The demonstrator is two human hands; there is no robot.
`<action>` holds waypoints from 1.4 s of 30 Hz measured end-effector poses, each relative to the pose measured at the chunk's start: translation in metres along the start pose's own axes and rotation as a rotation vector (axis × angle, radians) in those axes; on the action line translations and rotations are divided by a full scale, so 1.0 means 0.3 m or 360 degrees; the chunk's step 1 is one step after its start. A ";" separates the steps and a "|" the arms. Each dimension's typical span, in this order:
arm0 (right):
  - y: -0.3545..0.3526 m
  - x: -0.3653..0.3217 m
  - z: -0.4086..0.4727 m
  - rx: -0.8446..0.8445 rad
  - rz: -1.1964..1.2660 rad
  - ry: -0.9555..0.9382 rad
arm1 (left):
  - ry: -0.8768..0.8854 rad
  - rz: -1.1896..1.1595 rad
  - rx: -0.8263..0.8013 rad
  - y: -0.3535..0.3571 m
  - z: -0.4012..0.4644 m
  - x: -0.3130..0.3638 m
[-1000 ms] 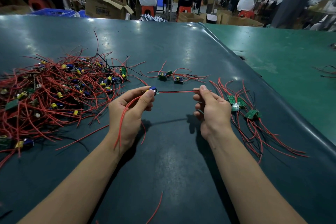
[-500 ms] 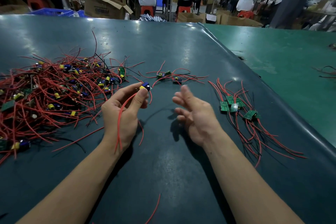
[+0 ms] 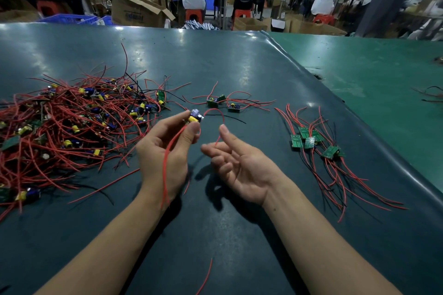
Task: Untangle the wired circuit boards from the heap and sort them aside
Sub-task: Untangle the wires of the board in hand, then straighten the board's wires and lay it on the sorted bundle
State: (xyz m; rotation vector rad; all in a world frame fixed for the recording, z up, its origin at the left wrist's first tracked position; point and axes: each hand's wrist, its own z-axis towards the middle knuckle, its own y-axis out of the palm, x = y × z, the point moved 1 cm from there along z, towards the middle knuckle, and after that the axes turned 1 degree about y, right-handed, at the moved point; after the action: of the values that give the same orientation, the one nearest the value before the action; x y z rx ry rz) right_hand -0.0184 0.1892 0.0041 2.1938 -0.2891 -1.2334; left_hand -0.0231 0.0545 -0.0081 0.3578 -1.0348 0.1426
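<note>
Left hand (image 3: 165, 151) pinching freed circuit board (image 3: 195, 116) above table (image 3: 239, 67), keeping red leads dangling clear of heap (image 3: 72, 127). Right hand (image 3: 242, 165) spreading palm-up, empty, probably readying to stroke leads straight. Sorted boards (image 3: 311, 141) lying aside, right.

Table cover (image 3: 239, 74): smooth, glossy dark sheet, glare patches. Wires in heap (image 3: 72, 127) left of it: glossy red plastic insulation. Box (image 3: 136, 11) behind: matt cardboard.

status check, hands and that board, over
Left hand pinches one wired board. Right hand open, palm up. Heap left, sorted boards right.
</note>
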 end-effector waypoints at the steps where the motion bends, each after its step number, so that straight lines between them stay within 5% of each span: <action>1: 0.000 0.002 -0.004 -0.0034 -0.0057 0.0043 | 0.0041 0.0035 -0.0019 0.000 -0.006 -0.001; 7: -0.008 -0.016 -0.005 0.0058 -0.0275 -0.0483 | 0.0312 0.0247 0.0161 -0.023 0.004 0.000; 13: -0.001 0.005 0.001 0.0080 -0.0479 -0.0549 | 0.0822 0.0454 -0.0200 -0.015 -0.034 0.004; 16: 0.005 0.009 -0.004 -0.0074 -0.0403 -0.0570 | 0.0803 0.0447 -0.0339 -0.017 -0.039 0.005; 21: -0.019 -0.015 0.002 0.0028 -0.0263 -0.0683 | 0.0761 0.0444 -0.0466 -0.010 -0.043 0.021; 35: -0.110 -0.100 0.001 0.0695 0.0178 -0.1013 | 0.0730 0.0361 -0.0254 -0.013 -0.034 0.026; 39: -0.153 -0.110 0.002 0.0926 0.0353 -0.0957 | 0.0693 0.0375 0.0000 -0.037 -0.001 0.014; 42: -0.152 -0.101 0.009 0.1014 0.0127 -0.1038 | 0.0815 0.0596 0.0128 -0.070 0.034 -0.005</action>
State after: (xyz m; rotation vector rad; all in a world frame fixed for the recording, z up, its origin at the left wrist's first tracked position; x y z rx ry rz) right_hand -0.0418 0.2385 -0.0029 2.1479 -1.1530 -1.9876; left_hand -0.0262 0.0312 -0.0094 0.1802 -0.5788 0.5836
